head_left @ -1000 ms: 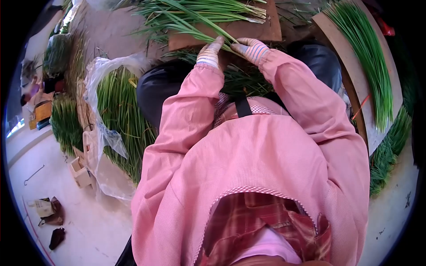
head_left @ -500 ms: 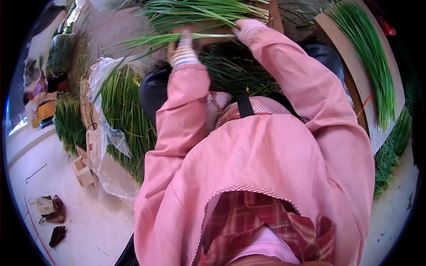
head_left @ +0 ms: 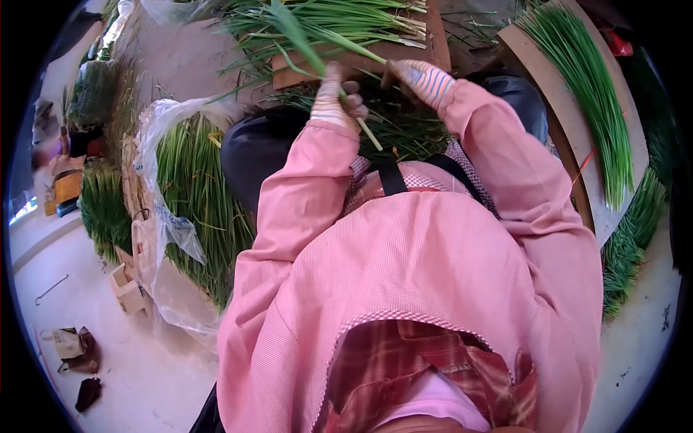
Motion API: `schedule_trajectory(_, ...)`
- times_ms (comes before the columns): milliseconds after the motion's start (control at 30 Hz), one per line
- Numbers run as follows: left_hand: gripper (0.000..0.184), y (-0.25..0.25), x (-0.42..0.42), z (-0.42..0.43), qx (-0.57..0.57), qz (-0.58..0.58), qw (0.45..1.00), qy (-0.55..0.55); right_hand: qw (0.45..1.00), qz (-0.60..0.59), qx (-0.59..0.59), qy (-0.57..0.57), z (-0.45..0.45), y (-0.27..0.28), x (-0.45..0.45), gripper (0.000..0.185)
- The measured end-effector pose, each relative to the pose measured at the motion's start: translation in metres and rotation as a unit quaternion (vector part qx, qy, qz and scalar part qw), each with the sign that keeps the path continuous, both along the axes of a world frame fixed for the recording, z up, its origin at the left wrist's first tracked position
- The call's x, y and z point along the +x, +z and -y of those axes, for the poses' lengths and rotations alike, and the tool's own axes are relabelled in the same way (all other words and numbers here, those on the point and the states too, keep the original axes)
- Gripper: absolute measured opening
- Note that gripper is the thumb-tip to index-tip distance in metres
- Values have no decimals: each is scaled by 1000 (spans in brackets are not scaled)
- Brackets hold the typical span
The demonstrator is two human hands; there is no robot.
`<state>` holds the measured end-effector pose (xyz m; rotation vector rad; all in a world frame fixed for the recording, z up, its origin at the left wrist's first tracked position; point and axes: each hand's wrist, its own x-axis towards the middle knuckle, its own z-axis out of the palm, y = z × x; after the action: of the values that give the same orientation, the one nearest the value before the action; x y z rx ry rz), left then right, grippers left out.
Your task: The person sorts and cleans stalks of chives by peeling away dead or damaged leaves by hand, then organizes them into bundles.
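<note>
My left hand (head_left: pixel 338 99), in a striped glove, is closed round a green stalk (head_left: pixel 369 133) whose pale end points down toward my lap. The stalk's leafy upper part is blurred. To its right, my right hand (head_left: pixel 419 78), also gloved, pinches the pale end of another stalk (head_left: pixel 354 47), whose leaves reach up and left. Just beyond both hands, a pile of green stalks (head_left: pixel 346 20) lies on a brown board (head_left: pixel 437 50), pale ends to the right. Loose dark green leaves (head_left: pixel 408 126) lie below my hands, between my knees.
At left, a clear plastic bag (head_left: pixel 150 144) holds many green stalks. A curved board (head_left: pixel 534 54) at right carries a long green bundle (head_left: pixel 592 94). Farther left are a small wooden box (head_left: pixel 128 290), a metal hook (head_left: pixel 50 289) and a cloth bag (head_left: pixel 66 343).
My left hand swung left with a stalk, then came back right, and the stalk now tilts downward. My right hand has moved down slightly, away from the pile.
</note>
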<state>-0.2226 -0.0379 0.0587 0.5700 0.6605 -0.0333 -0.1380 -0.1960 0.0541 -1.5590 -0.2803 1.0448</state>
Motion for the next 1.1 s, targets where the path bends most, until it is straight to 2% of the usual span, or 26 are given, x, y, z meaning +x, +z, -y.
schedule_trajectory(33, 28, -3, 0, 9, 43, -32, 999, -5, 999, 37, -15, 0, -1, 5, -13, 31)
schedule_trajectory(67, 29, -5, 1, 14, 88, -63, 994, -10, 986, 166, -22, -13, -9, -10, -25, 28)
schedule_trajectory(100, 38, -2, -1, 13, 110, -18, 993, -43, 969, 243, -33, 12, -9, -11, -35, 25)
schedule_trajectory(133, 36, 1, 1, 17, 214, -85, 973, -31, 946, 318, -43, 35, -8, -11, -45, 22)
schedule_trajectory(200, 30, -1, 2, 5, 244, -65, 966, -59, 934, 346, -78, 55, -10, -5, -55, 20)
schedule_trajectory(267, 24, 6, 3, -3, 292, -14, 955, 40, 931, 351, -79, 70, -4, 10, -62, 20)
schedule_trajectory(300, 22, 4, 9, -19, 311, -4, 949, 53, 932, 342, -83, 90, 0, 19, -62, 20)
schedule_trajectory(333, 23, 4, 11, -40, 355, 11, 927, 121, 932, 341, -85, 90, 6, 25, -61, 20)
schedule_trajectory(400, 32, 37, 14, -66, 364, 74, 895, 249, 913, 366, -120, 136, 24, 31, -55, 19)
schedule_trajectory(433, 32, 57, 14, -76, 322, 79, 919, 212, 909, 392, -105, 90, 30, 24, -44, 19)
schedule_trajectory(467, 31, 61, 11, -83, 378, 117, 892, 219, 877, 457, -146, 44, 28, 19, -28, 19)
schedule_trajectory(533, 29, 72, 10, -75, 344, 209, 892, 208, 828, 534, -169, 10, 19, 16, 9, 21)
schedule_trajectory(600, 19, 67, 14, -68, 180, 204, 943, 193, 770, 590, -242, 9, 3, 12, 31, 26)
schedule_trajectory(667, 15, 52, 5, -52, 97, 225, 963, 113, 732, 626, -267, -25, -7, 0, 34, 30)
schedule_trajectory(733, 20, 29, -1, -46, 0, 177, 981, 77, 725, 627, -286, 10, -12, -10, 42, 31)
schedule_trajectory(800, 22, 17, -2, -35, 12, 131, 989, 67, 716, 605, -336, 93, -18, -1, 41, 33)
schedule_trajectory(867, 23, -1, 6, -29, -61, 198, 978, 12, 719, 612, -282, 172, -15, -6, 30, 32)
schedule_trajectory(933, 24, 8, 18, -9, 1, 95, 994, 55, 719, 604, -252, 233, -13, -12, 14, 30)
schedule_trajectory(1000, 23, -7, 35, -6, -41, 60, 995, 61, 757, 611, -127, 195, -1, -10, 12, 20)
schedule_trajectory(1067, 18, -20, 50, -5, -26, 31, 998, 56, 782, 599, -140, 98, -2, -11, 25, 19)
schedule_trajectory(1100, 18, -25, 52, -3, -30, 31, 997, 59, 776, 601, -177, 75, -2, -9, 33, 19)
